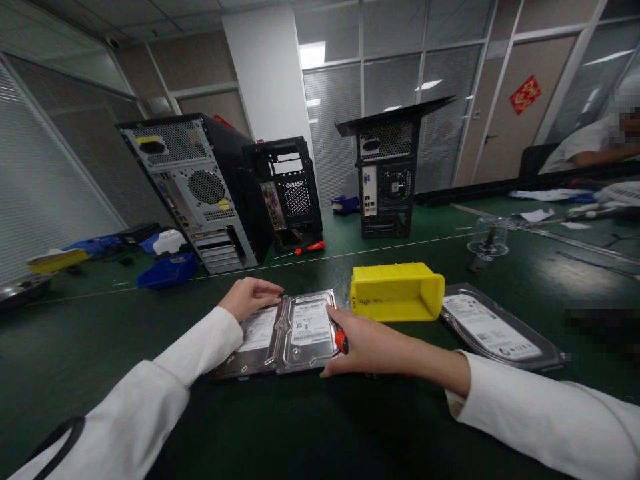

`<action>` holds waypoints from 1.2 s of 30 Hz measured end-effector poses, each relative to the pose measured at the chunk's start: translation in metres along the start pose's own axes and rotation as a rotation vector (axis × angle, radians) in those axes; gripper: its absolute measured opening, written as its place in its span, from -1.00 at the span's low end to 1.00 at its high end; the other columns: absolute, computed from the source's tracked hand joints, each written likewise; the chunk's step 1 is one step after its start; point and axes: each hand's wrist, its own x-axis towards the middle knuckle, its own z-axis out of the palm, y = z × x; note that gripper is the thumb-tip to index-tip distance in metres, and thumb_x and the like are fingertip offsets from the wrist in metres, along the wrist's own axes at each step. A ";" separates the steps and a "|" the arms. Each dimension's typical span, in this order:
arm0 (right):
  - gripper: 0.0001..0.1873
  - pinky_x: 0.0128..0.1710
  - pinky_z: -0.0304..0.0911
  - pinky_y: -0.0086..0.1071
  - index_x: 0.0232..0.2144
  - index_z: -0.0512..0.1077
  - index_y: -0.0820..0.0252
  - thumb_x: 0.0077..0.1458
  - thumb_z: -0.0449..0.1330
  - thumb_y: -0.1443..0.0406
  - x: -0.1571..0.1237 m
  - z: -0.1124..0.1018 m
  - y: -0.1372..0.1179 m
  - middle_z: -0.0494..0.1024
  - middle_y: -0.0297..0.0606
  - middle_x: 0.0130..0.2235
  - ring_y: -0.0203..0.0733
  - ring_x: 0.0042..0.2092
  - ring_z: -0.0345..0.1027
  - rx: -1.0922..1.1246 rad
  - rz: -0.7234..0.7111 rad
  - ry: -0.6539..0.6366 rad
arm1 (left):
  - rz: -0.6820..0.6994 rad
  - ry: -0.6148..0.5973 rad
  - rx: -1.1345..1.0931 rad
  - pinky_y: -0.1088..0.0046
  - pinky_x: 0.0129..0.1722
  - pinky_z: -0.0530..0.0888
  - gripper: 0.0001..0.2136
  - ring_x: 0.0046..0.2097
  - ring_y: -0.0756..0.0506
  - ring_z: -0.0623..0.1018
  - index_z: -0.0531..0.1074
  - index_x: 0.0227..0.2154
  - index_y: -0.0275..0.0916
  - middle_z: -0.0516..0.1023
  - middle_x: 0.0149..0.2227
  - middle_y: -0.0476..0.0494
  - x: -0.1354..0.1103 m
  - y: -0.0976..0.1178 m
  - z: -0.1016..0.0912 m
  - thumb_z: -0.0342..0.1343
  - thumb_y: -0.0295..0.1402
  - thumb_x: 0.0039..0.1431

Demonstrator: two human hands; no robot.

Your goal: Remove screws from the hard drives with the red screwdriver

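Green table (300, 427), glass partitions (390, 80) with blinds (40, 187), ceiling light (313, 55) lit.

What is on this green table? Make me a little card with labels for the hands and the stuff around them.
Left hand: rests on the far edge of the left hard drive.
Right hand: at the right edge of the right hard drive, gripping a red-handled tool.
Drives: side by side on the green table.
Nearby: yellow bin, with a third hard drive to its right.
Behind: three computer cases, a screwdriver, a blue bin.
Other person: far right.
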 end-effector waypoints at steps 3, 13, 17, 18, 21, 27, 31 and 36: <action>-0.38 0.14 0.06 0.10 0.19 0.08 0.18 0.14 0.16 0.19 -0.001 0.000 -0.001 0.05 -0.05 0.25 0.10 0.21 0.04 -0.006 0.005 0.007 | 0.025 0.032 0.015 0.18 -0.09 0.46 -0.78 -0.09 -0.14 0.50 0.39 -0.10 -0.33 0.46 -0.09 -0.17 -0.003 -0.002 0.004 0.09 -0.35 0.23; -0.39 0.14 0.06 0.10 0.19 0.08 0.18 0.14 0.15 0.19 0.000 0.000 -0.001 0.06 -0.05 0.25 0.09 0.21 0.04 -0.014 0.012 0.016 | 0.182 0.064 0.149 0.20 -0.10 0.46 -0.79 -0.11 -0.12 0.51 0.40 -0.12 -0.33 0.47 -0.11 -0.17 0.002 0.002 0.015 0.06 -0.33 0.25; -0.38 0.13 0.08 0.09 0.19 0.08 0.18 0.14 0.15 0.19 0.000 0.001 -0.001 0.06 -0.05 0.25 0.09 0.20 0.06 -0.010 0.005 0.015 | 0.259 0.079 0.240 0.16 -0.05 0.43 -0.80 -0.08 -0.14 0.48 0.40 -0.13 -0.31 0.46 -0.09 -0.17 0.004 0.001 0.017 0.05 -0.32 0.25; -0.37 0.13 0.09 0.09 0.20 0.07 0.18 0.14 0.16 0.19 0.000 0.001 -0.001 0.06 -0.05 0.25 0.09 0.20 0.06 -0.008 0.002 0.016 | 0.274 0.088 0.262 0.15 -0.03 0.41 -0.80 -0.06 -0.14 0.47 0.41 -0.13 -0.30 0.46 -0.08 -0.17 0.005 0.000 0.017 0.05 -0.32 0.26; -0.36 0.13 0.10 0.08 0.21 0.04 0.17 0.14 0.15 0.19 0.000 0.000 0.000 0.08 -0.05 0.24 0.08 0.19 0.08 -0.001 -0.012 0.019 | 0.304 0.109 0.302 0.13 -0.01 0.39 -0.81 -0.03 -0.15 0.46 0.41 -0.15 -0.30 0.45 -0.06 -0.18 0.006 -0.006 0.018 0.05 -0.32 0.25; -0.39 0.12 0.10 0.08 0.18 0.10 0.19 0.13 0.16 0.18 -0.003 -0.001 -0.002 0.08 -0.05 0.24 0.09 0.19 0.08 -0.007 -0.003 0.011 | 0.307 0.121 0.307 0.15 -0.02 0.41 -0.82 -0.04 -0.15 0.47 0.42 -0.17 -0.31 0.45 -0.07 -0.18 0.008 -0.008 0.018 0.05 -0.32 0.25; -0.35 0.10 0.14 0.06 0.21 0.03 0.16 0.14 0.15 0.17 -0.001 -0.001 0.001 0.12 -0.05 0.22 0.06 0.15 0.15 -0.011 -0.027 0.003 | 0.256 0.125 0.275 0.17 -0.05 0.43 -0.81 -0.07 -0.14 0.48 0.42 -0.16 -0.31 0.46 -0.09 -0.17 0.008 -0.005 0.018 0.05 -0.31 0.26; -0.15 0.10 0.16 0.06 0.27 -0.12 0.16 0.07 0.19 0.07 -0.001 -0.001 0.004 0.06 0.02 0.25 0.10 0.16 0.14 -0.082 -0.026 0.011 | 0.187 0.090 0.220 0.24 -0.14 0.47 -0.80 -0.16 -0.11 0.51 0.41 -0.17 -0.34 0.48 -0.16 -0.15 0.009 -0.004 0.018 0.05 -0.30 0.26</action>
